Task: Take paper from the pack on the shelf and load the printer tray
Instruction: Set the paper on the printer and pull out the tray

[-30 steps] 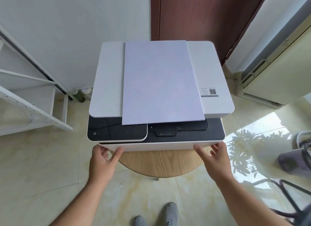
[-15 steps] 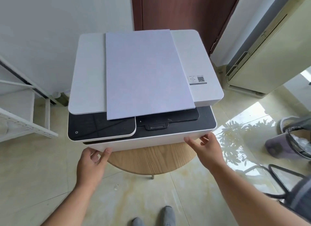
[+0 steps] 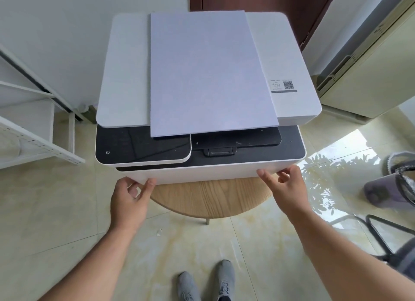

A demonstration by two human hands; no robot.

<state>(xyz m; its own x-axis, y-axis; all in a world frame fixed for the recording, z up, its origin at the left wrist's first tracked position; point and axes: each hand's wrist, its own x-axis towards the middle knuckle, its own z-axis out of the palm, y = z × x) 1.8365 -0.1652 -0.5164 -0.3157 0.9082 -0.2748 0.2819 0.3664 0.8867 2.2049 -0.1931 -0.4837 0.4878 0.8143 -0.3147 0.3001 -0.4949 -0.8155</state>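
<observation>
Sitting on a round wooden surface [image 3: 211, 199], the printer [image 3: 125, 76] is carrying a stack of paper [image 3: 206, 74] on its lid, above and beyond both hands. Left hand [image 3: 129, 203] and right hand [image 3: 286, 188] are touching its lower front edge, fingers [image 3: 150, 184] loosely curled, holding nothing.

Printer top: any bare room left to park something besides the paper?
Two bare strips on the printer lid: one left of the paper stack, a narrower one right of it, partly taken by the QR sticker. The front is crowded: both hands, left hand and right hand, sit at the lower front edge.
</observation>
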